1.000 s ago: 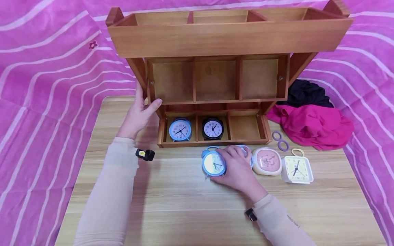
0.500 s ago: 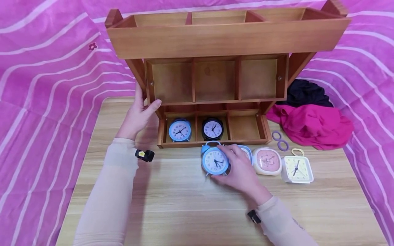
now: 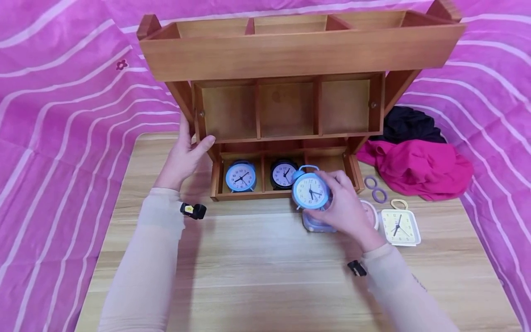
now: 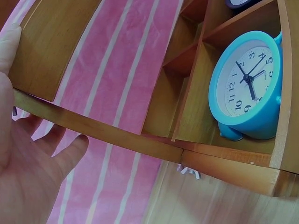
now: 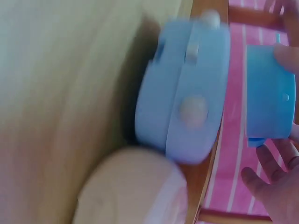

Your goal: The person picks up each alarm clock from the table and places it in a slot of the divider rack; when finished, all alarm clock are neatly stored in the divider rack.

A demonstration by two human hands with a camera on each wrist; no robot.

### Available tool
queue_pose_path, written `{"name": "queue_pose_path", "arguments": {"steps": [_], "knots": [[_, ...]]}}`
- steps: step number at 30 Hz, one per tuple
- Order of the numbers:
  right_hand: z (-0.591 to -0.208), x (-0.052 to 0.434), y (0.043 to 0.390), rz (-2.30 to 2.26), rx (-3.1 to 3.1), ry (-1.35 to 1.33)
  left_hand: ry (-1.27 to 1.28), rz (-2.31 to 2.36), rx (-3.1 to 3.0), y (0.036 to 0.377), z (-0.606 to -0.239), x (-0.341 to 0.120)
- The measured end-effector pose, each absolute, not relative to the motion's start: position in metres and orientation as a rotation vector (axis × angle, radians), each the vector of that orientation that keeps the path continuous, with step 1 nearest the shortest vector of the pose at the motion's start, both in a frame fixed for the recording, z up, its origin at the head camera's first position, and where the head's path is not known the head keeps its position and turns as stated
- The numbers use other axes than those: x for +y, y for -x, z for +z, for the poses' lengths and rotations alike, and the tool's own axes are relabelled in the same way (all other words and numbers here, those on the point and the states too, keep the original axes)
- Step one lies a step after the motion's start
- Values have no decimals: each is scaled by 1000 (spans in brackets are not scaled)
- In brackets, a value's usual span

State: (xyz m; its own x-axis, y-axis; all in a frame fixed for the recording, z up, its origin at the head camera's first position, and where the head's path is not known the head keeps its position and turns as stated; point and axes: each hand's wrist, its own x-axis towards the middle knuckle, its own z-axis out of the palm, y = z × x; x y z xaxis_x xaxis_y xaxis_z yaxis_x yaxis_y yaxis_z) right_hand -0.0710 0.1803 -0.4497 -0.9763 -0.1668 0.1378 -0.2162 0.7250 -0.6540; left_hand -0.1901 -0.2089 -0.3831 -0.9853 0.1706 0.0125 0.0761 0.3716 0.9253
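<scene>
Wooden table [image 3: 249,276] with clocks [image 3: 400,227], shelf [image 3: 290,110]

1. The left hand [image 4: 21,158] grips a wooden side panel [image 4: 51,42] of the wooden rack [image 4: 187,154], thumb above the edge and fingers below it.
2. Right of the hand, a blue alarm clock [image 4: 247,88] stands upright in a rack compartment.
3. Pink striped cloth [image 4: 121,93] shows behind the rack's frame.

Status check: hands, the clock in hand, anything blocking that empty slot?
Left hand steadies rack. Right hand holds blue clock off the table, before the right slot. Slot looks unobstructed.
</scene>
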Motion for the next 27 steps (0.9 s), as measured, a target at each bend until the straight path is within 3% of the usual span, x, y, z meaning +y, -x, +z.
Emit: {"name": "queue_pose_path", "arguments": {"steps": [10,27], "knots": [[-456,212,108,1021,-2904,-238,-251,1716,2537,189,-385,-210],[-464,234,140,1008,-3031,-213,-287,1748,2539,192,-389,-211]]}}
